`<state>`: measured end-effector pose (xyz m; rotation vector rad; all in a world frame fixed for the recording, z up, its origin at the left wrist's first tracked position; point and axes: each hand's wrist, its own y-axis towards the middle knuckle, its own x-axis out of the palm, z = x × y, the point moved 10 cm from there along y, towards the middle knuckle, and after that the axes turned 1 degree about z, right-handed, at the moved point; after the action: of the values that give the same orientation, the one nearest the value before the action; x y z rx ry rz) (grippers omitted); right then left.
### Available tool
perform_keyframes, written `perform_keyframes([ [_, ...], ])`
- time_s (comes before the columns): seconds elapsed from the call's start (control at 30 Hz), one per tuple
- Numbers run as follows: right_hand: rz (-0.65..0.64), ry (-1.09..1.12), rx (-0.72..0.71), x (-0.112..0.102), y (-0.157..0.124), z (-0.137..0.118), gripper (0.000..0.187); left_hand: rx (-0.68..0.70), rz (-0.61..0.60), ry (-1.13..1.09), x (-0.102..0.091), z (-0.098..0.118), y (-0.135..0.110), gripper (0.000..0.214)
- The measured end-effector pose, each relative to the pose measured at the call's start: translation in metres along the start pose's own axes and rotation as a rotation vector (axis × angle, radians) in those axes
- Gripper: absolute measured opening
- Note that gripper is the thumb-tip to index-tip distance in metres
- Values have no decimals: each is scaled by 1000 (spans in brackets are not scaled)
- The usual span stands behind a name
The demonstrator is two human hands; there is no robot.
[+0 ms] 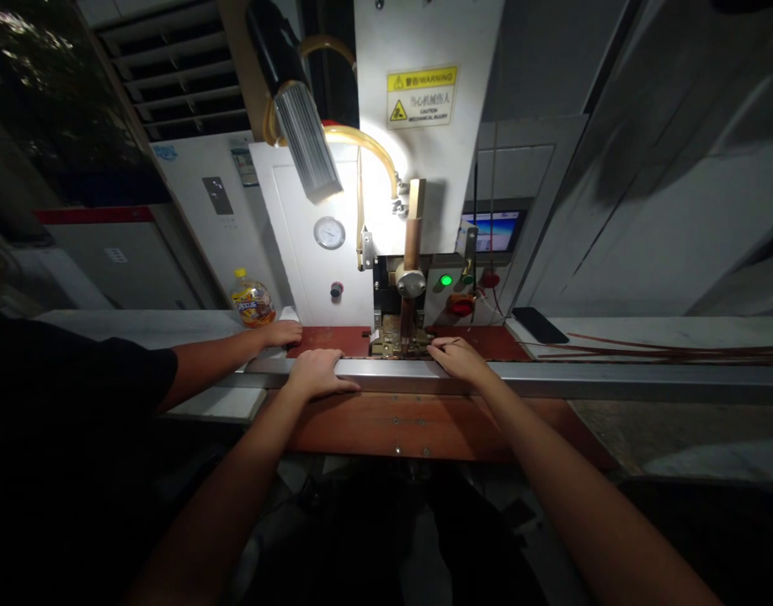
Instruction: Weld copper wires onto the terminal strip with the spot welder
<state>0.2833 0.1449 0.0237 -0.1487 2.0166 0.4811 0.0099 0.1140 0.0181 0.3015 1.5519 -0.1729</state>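
Observation:
My left hand point(316, 374) grips a long silvery metal bar point(386, 371), fingers over its top and thumb along its front. This bar lies sideways across a reddish-brown board. My right hand point(461, 360) is closed in a pinch just right of the machine's brass clamp block point(391, 343), its wrist above the bar. A thin dark strip point(448, 342) shows at its fingertips; its far end cannot be made out. Over the block stands a copper-coloured electrode rod point(413, 244).
At the left, a co-worker's hand point(282, 334) rests behind the bar, near a bottle point(253, 301). A black phone point(541, 325) and several thin copper-coloured strips point(670, 350) lie at the right. A lit lamp point(307, 139) hangs above; the green button point(445, 280) glows.

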Motion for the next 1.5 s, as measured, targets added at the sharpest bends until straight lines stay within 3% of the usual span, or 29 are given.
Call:
perform_keyframes([
  [0.37,-10,14,13,-2,-2,-2,38,-2,-11,-1,-3,1,-2,80],
  [1.5,54,80,7,-5,-12,-2,36,54,112,27,-4,4,-10,79],
])
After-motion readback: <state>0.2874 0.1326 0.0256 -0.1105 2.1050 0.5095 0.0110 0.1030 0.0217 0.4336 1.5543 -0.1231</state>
